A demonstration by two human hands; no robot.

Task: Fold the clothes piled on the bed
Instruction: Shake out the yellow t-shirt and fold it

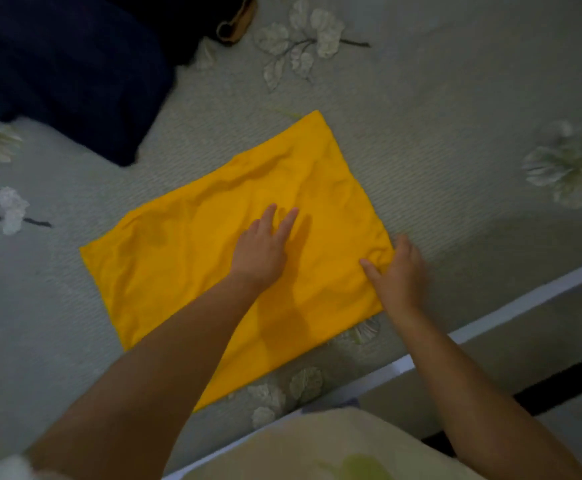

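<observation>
Right hand (402, 268) supplies the only real grip at this moment: its fingers curl round the near right corner of the yellow cloth (213, 244), thumb stretched across the top of the fabric, though motion blur makes the exact pinch hard to read. Left hand (265, 244) grips nothing; it lies flat, fingers straight and slightly spread, pressing the middle of the cloth onto the bed (455, 133). The main risk, as I judge it, is that the corner is lifted and carried over while the flat palm sits too far from the fold line, so the lower layer drags, bunches and leaves the edges out of line. The creases already across the surface could get pressed into the fold if not smoothed first. A loose pinch could also let the corner slip partway through the fold. The cloth lies spread as a rough rectangle, set diagonally on the bed, directly beneath both hands, with most of it reaching away to the left of them. A dark garment (68, 71) lies well apart at the far left.
</observation>
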